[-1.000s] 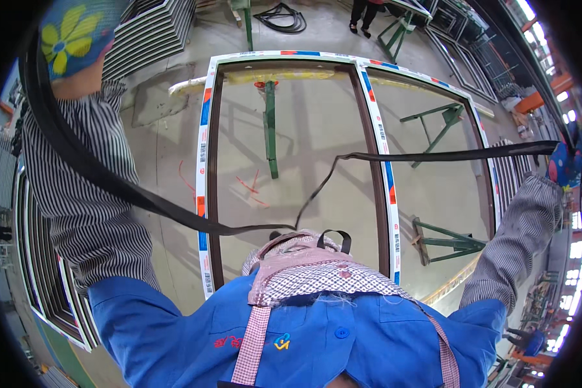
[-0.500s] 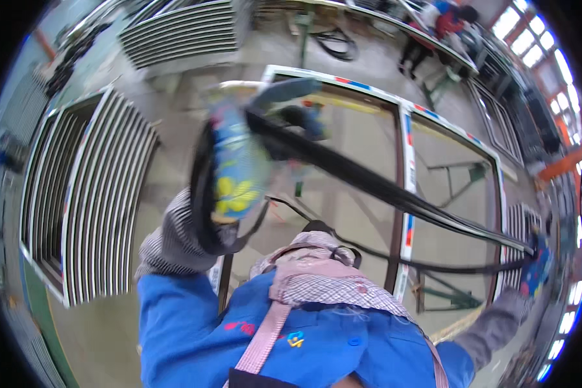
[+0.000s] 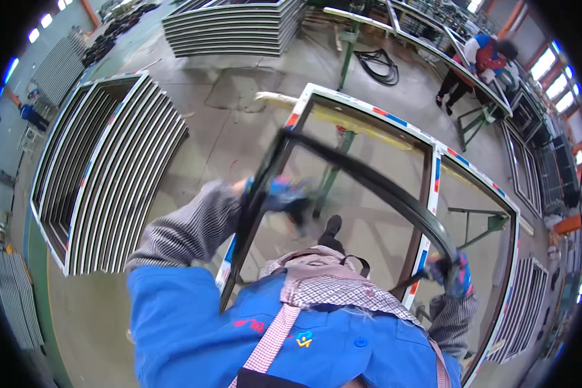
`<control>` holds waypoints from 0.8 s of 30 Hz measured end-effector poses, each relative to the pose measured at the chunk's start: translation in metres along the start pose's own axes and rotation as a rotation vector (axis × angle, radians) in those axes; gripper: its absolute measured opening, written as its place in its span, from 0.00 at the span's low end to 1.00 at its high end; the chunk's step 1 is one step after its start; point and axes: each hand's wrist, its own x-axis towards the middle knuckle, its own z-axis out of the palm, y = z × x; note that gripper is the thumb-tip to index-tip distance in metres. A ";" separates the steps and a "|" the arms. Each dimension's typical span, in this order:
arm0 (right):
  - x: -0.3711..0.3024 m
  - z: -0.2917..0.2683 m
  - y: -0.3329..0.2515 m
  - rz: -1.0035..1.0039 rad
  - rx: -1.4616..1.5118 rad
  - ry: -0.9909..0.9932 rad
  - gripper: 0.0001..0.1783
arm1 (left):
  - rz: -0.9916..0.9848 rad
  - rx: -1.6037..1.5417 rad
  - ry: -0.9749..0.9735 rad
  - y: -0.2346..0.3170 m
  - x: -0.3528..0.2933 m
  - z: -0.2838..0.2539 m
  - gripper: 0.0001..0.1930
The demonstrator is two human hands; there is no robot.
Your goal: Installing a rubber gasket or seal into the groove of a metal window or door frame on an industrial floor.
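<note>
A bundle of black rubber sealing strip (image 3: pixel 368 169) arches in front of me in a big loop. At its right end my right hand (image 3: pixel 451 273), in a patterned glove with blue and red, is closed around the strip. The strip's left side runs down across my left wrist. My left hand (image 3: pixel 281 193), gloved alike, is smeared by motion, so its fingers do not show clearly. Below both hands lies a large white-edged window frame (image 3: pixel 394 121) with red and blue tape marks and a dark crossbar.
Stacked frames (image 3: pixel 119 174) stand at the left, with another stack (image 3: pixel 236 29) farther back. A black coil (image 3: pixel 378 66) lies on the floor. Green trestles (image 3: pixel 491 223) show under the frame. A person (image 3: pixel 482 68) bends over a bench at the far right. More frames (image 3: pixel 520 307) stack at right.
My right hand has come in from the far right, and the stretched strip now bows in a loop. My left hand has moved down and lies lower, beside the loop's left side.
</note>
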 end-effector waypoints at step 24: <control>0.328 -0.241 0.124 0.097 -1.380 0.253 0.18 | 0.914 0.936 1.163 0.127 0.205 -0.025 0.18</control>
